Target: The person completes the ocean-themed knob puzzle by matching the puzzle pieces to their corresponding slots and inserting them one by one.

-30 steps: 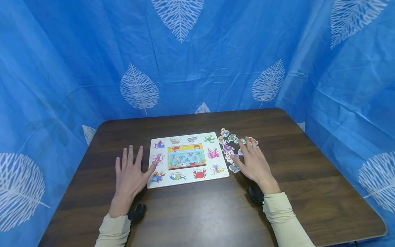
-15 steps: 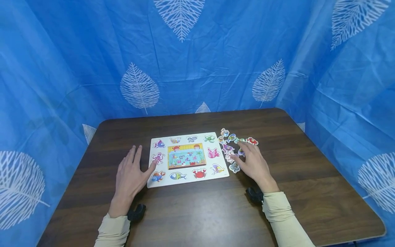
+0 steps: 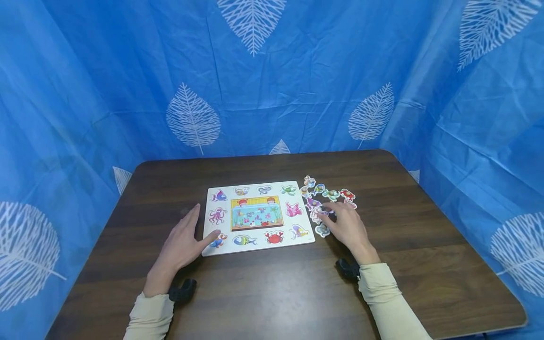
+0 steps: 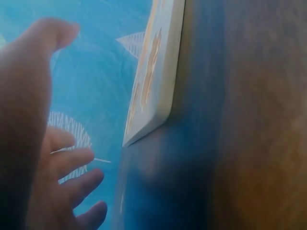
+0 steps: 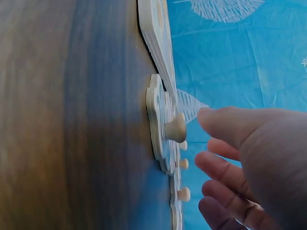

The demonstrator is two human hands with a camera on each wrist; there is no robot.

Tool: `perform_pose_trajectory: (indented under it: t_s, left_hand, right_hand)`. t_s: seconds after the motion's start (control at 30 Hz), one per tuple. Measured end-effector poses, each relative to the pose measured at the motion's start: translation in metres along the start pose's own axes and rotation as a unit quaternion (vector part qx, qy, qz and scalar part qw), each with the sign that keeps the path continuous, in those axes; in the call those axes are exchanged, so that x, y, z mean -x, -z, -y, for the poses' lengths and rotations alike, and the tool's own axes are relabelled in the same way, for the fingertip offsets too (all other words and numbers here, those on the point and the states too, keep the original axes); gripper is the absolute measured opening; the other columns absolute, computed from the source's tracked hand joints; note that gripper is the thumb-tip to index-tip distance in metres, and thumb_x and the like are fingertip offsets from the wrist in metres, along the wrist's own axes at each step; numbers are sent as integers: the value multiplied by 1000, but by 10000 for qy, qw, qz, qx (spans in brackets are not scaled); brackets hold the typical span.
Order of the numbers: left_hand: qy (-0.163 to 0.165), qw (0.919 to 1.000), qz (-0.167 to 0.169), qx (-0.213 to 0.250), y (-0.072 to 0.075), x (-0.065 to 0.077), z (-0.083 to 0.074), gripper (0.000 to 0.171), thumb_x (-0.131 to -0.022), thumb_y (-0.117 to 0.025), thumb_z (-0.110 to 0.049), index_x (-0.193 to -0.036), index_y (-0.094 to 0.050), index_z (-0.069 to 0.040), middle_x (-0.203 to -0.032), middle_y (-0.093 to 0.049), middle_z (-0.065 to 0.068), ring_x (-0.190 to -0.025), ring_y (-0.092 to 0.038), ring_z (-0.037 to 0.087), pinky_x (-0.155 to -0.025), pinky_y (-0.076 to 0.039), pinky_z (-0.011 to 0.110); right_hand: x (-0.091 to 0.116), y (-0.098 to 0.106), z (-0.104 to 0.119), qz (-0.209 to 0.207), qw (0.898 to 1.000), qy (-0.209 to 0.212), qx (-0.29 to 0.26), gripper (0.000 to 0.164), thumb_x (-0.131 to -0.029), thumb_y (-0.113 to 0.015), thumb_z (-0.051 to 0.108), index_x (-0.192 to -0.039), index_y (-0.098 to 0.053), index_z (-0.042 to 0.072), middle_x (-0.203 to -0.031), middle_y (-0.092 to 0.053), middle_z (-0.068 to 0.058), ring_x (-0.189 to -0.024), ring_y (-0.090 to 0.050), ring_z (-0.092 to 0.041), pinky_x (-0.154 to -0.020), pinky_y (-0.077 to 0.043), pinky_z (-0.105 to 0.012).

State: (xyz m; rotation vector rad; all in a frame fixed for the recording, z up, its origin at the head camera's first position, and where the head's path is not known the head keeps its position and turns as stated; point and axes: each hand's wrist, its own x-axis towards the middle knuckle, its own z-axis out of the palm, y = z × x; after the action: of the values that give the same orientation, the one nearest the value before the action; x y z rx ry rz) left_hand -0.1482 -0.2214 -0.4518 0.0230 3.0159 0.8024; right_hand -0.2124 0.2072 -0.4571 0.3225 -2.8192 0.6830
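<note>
From here, the right hand point(image 3: 349, 227), fingers loosely parted, holding nothing, hovers over the knobbed pieces point(image 3: 331, 194) on the desk point(image 3: 272, 293), right of the board point(image 3: 260, 239). I'd pinch one knob point(image 5: 176, 128) squarely and lift straight; the relaxed, empty left hand point(image 3: 179, 245) could steady the board.

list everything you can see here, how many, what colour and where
puzzle board: 1, white, mid-table
sea-creature pictures: 10, mixed colours, around the board's border
tank picture: 1, mostly yellow and blue, board's centre
loose pieces: at least nine, mixed colours, right of the board
knobs: at least four, pale wood, on pieces
table: 1, dark brown, under everything
cloth: blue with white leaves, behind and both sides
wrist cameras: 2, black, one per wrist
sleeves: 2, cream, forearms
left hand: 1, bare, board's left edge
right hand: 1, bare, over the pieces
</note>
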Motion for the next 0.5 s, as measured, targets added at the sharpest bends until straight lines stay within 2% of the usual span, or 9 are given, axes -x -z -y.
perform_pose_trajectory:
  t_s: [0.17, 0.33, 0.5]
  left_hand:
    - [-143, 9989, 404, 206, -3, -2, 4, 115, -90, -63, -70, -166, -7, -4, -171, -12, 25, -156, -13, 49, -123, -16, 68]
    - [-365, 9978, 478, 283, -6, -3, 5, 119, -86, -69, -68, -165, -10, -2, -171, -11, 24, -157, -10, 46, -125, -11, 66]
    - [-620, 9960, 530, 361, -9, -1, 9, 120, -83, -76, -63, -164, -14, -1, -172, -11, 23, -157, -9, 47, -126, -8, 65]
  right_hand:
    - [-1, -3, -2, 24, 9999, 131, -109, 39, -94, -77, 27, -125, -73, 4, -126, -72, -20, -123, -63, -40, -113, -43, -59]
    - [-3, -7, -4, -14, 9992, 349, -168, 36, -92, -80, 23, -122, -75, 3, -122, -74, -18, -117, -66, -39, -102, -52, -56]
    - [-4, -14, -6, -85, 9984, 528, -159, 31, -90, -81, 20, -116, -77, 4, -115, -76, -17, -112, -67, -39, -102, -51, -55]
